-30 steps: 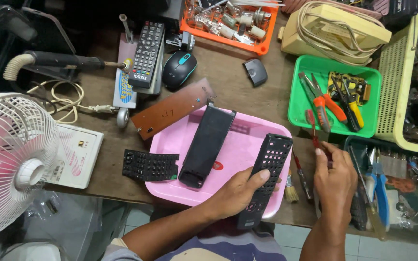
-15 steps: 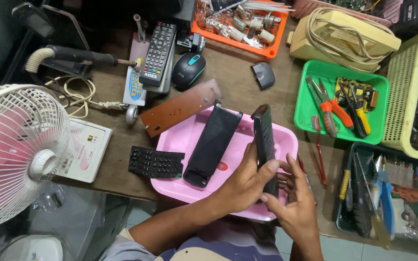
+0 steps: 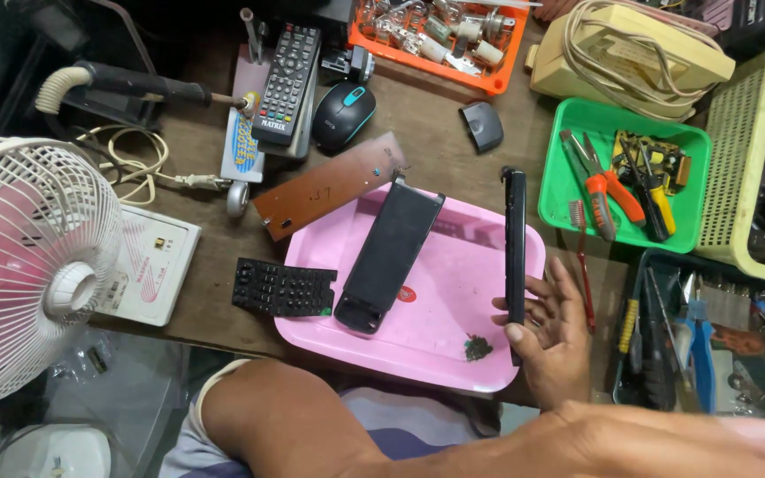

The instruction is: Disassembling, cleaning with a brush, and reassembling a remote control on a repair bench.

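My right hand (image 3: 552, 347) holds a black remote front shell (image 3: 514, 243) upright on its edge over the right side of the pink tray (image 3: 453, 345). Its thumb is on the near side and its fingers are behind the shell. My left arm lies across the bottom of the view. My left hand (image 3: 741, 438) is blurred at the lower right, and its grip cannot be made out. A black remote back cover (image 3: 390, 257) lies slanted in the tray. A small dark clump of debris (image 3: 477, 348) rests near the tray's front. A black rubber keypad (image 3: 283, 288) lies just left of the tray.
A brown circuit board (image 3: 329, 186), a whole black remote (image 3: 287, 84) and a mouse (image 3: 343, 117) lie behind the tray. A green tray of pliers and screwdrivers (image 3: 577, 142) stands at the right. More tools (image 3: 683, 345) lie below it. An orange parts tray (image 3: 489, 80) is at the back, and a white fan (image 3: 24, 265) at the left.
The remote shell was turned from lying flat to standing on edge and passed into my right hand. My left hand let go of it and swept across to the lower right.
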